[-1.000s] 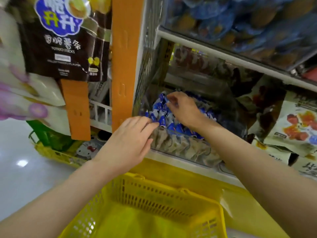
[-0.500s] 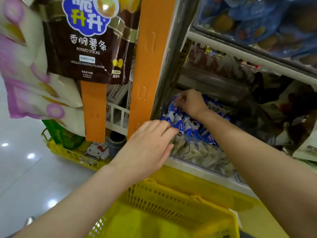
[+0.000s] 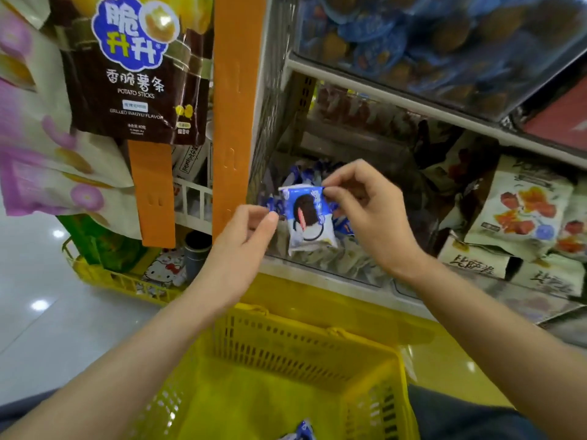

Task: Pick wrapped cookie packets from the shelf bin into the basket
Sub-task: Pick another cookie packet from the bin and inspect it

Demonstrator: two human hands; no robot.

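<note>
Right hand [image 3: 371,214] has come up out of the bin [image 3: 333,265] w/ a cookie packet [image 3: 306,217], thumb & forefinger pinching its top corner; left hand [image 3: 241,242] pinches its left edge (packet hangs upright over the bin front, beyond the yellow basket [image 3: 286,341]).

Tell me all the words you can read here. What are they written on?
"脆升升": the big letters on the brown hanging bag.
"香脆薯条": same bag, under the logo.
"POTATO STICKS": same bag.
"GRILLED WAGYU FLAVOR": same bag, lower down.
Print on the cookie packet: too blurred to read.
Characters on the pale bags at lower right: too blurred to read.
</note>
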